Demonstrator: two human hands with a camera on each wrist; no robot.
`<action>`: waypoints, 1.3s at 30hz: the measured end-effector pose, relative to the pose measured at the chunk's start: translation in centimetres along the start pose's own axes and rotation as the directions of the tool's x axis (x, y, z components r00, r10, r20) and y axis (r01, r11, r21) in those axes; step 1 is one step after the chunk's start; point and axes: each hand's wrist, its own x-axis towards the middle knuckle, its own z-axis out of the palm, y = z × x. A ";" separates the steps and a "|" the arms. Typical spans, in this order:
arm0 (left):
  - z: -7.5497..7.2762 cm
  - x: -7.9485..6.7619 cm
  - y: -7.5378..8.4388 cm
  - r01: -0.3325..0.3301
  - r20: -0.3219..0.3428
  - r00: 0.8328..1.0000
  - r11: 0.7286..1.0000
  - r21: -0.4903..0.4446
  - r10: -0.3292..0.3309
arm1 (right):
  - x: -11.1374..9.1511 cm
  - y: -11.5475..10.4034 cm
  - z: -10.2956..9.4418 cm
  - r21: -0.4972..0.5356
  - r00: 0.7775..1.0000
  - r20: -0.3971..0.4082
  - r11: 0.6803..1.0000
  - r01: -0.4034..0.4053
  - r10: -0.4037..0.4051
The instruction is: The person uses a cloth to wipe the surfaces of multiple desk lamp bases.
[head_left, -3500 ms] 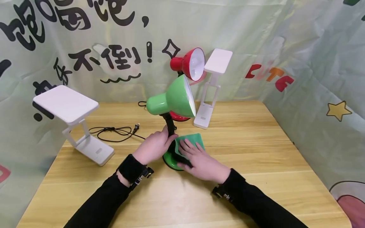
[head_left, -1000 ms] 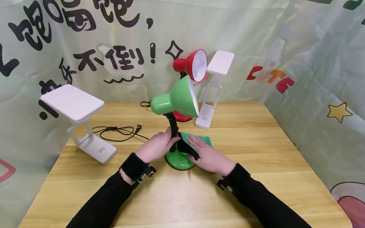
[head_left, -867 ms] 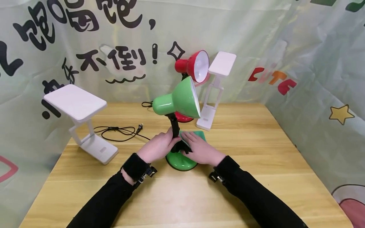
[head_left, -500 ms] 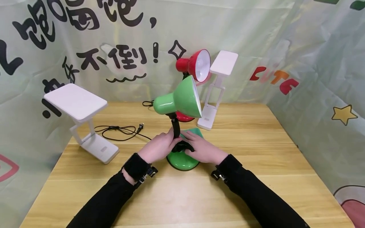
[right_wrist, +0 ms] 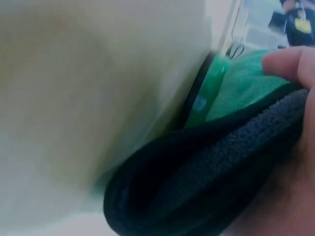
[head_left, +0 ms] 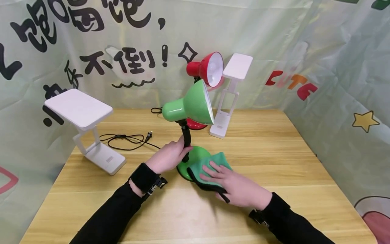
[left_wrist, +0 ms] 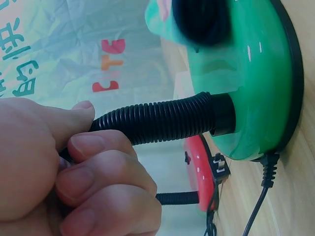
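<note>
My left hand (head_left: 169, 154) grips the black ribbed gooseneck (left_wrist: 152, 120) of a green desk lamp (head_left: 190, 105). In the left wrist view its fingers (left_wrist: 113, 169) are curled round the neck, and the thumb lies along it. My right hand (head_left: 236, 183) holds a green cloth (head_left: 217, 162) with black edging against the near right side of the round green base (head_left: 198, 156). Its fingers lie spread on top of the cloth. In the right wrist view the cloth's dark fold (right_wrist: 197, 177) hangs between finger and palm; the thumb is mostly hidden.
A white folding lamp (head_left: 105, 157) stands at the left. Behind the green lamp are a red lamp (head_left: 210, 69) and a second white lamp (head_left: 220, 123). A coiled black cord with a plug (head_left: 148, 136) lies on the wooden table (head_left: 274, 152). Printed curtains rise behind and at the right.
My right hand has moved from behind the lamp neck to the near right of the base, taking the cloth with it. My left hand keeps its grip; the lamp stands where it was.
</note>
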 end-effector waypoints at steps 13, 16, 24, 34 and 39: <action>-0.3 0.0 0.2 0.000 0.011 1.000 1.000 0.015 0.000 | 4.6 -4.2 0.7 -0.109 0.992 0.059 0.987 0.117 -0.111; -0.4 0.0 0.3 0.011 0.017 1.000 1.000 0.005 -0.011 | 6.4 -4.4 1.0 -0.135 0.994 0.043 0.985 0.108 -0.104; -0.3 0.0 0.0 0.012 0.023 1.000 1.000 0.024 -0.013 | 6.2 -4.1 1.0 -0.056 0.995 0.040 0.994 0.090 -0.088; -0.3 0.0 0.1 -0.007 0.022 1.000 1.000 0.018 0.007 | 0.5 -0.8 -0.8 0.293 0.993 0.041 0.949 -0.120 0.113; -0.5 -0.1 0.1 -0.004 0.038 0.999 1.000 -0.006 0.004 | -0.3 1.2 -1.0 0.353 0.967 0.017 0.903 -0.244 0.255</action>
